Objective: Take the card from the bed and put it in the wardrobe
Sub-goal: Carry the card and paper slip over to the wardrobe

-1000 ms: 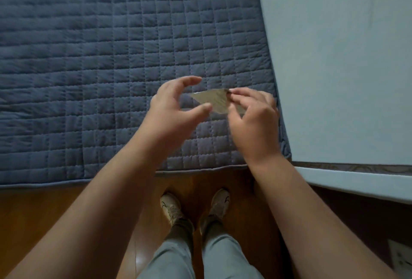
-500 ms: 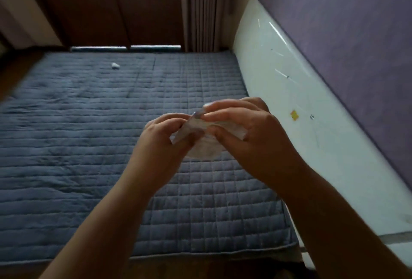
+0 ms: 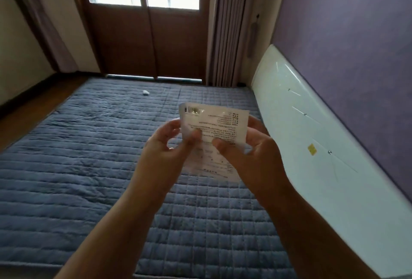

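The card [image 3: 219, 122] is a white printed sheet with dark text, held upright in the air above the bed [image 3: 89, 167], which is covered by a blue quilted mattress pad. My left hand [image 3: 167, 151] pinches the card's left edge with thumb and fingers. My right hand [image 3: 249, 158] grips its right side, thumb across the front. The card's lower part is partly hidden behind both hands. No wardrobe is in view.
A white headboard [image 3: 312, 144] runs along the bed's right side against a purple wall. A small white object [image 3: 145, 92] lies near the bed's far edge. Beyond stand brown window doors [image 3: 142, 40] and a curtain [image 3: 227, 33]. Wooden floor shows at the left.
The view has tilted up from the bed's near edge to the whole room. The card, first pinched flat, is now raised and turned to face me in both hands.
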